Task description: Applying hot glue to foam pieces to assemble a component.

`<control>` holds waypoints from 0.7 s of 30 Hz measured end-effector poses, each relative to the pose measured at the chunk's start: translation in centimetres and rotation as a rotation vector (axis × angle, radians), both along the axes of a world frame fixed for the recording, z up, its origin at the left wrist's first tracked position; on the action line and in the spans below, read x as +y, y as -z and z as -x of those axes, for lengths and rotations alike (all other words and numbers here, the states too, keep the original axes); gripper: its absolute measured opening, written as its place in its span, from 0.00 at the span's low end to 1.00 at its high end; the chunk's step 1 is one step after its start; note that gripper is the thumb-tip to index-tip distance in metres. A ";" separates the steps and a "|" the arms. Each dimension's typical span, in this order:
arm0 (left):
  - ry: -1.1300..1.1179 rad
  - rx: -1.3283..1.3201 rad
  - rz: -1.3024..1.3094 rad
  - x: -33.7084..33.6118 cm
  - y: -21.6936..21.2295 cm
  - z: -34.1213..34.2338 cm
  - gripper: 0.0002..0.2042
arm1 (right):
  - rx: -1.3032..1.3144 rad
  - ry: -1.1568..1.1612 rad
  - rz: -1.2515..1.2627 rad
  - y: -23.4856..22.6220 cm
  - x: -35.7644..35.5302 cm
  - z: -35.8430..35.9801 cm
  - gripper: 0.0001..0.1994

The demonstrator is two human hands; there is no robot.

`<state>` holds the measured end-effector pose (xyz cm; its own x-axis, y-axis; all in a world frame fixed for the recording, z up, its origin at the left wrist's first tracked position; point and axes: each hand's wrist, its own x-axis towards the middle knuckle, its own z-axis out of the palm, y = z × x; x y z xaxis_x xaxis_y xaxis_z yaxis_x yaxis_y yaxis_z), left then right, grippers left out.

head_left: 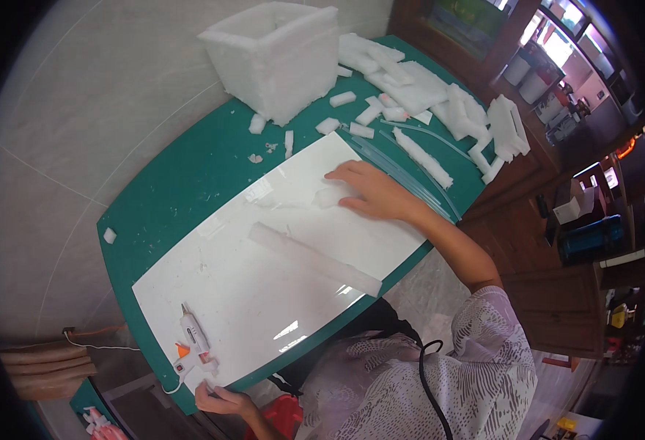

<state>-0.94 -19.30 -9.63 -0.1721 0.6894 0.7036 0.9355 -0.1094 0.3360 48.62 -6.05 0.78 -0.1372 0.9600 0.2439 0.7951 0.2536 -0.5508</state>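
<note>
My right hand (374, 192) is over the far right part of a glossy white board (264, 293), thumb and fingers spread. A small translucent white foam piece (327, 197) lies on the board just beside the thumb and fingertips. Nearer to me, a long white foam strip (315, 258) lies slantwise. At the board's near left corner my left hand (226, 402) has its fingers partly bent, with a gap at the thumb. Right above those fingertips lies a white glue gun (194, 334) with an orange trigger, its nozzle pointing away from me.
A white foam box (282, 62) stands at the back of the green table (168, 198). Foam offcuts (410, 84) are heaped at the far right. Clear glue sticks (396, 172) lie beside the board. A white cord (110, 346) runs toward the wall socket.
</note>
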 end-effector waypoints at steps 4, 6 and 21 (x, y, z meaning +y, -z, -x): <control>-0.020 0.009 0.007 0.0 0.0 0.1 0.15 | 0.019 0.085 0.159 0.1 -0.5 0.3 0.21; -0.019 0.012 -0.003 0.0 -0.2 0.0 0.15 | 0.013 0.093 0.189 -0.1 -0.7 0.3 0.21; 0.008 0.135 -0.046 0.1 0.4 1.3 0.16 | 0.027 -0.015 -0.042 2.1 -1.7 3.7 0.10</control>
